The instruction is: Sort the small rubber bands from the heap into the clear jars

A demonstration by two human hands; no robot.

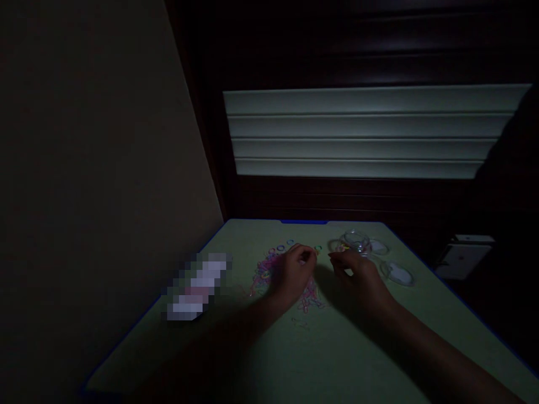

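Observation:
My left hand (297,268) is over the right part of a loose pile of small colourful bands (269,266), with its thumb and fingers closed in a pinch. Just to the right, my right hand (353,272) is also pinched, its fingertips pointing towards the left hand. Whatever either pinch holds is too small and dark to make out. A few separate rings (281,247) lie behind the pile, and one greenish ring (318,247) is between and beyond the hands. Beyond my right hand stands a clear round container (356,240), with some coloured bands beside it.
Clear round lids or dishes (399,274) lie on the right of the pale green table (345,359). A blurred-out pale object (200,289) lies at the left. Past the table are a wall, dark panelling with light slats, and a white device (463,259) at the right.

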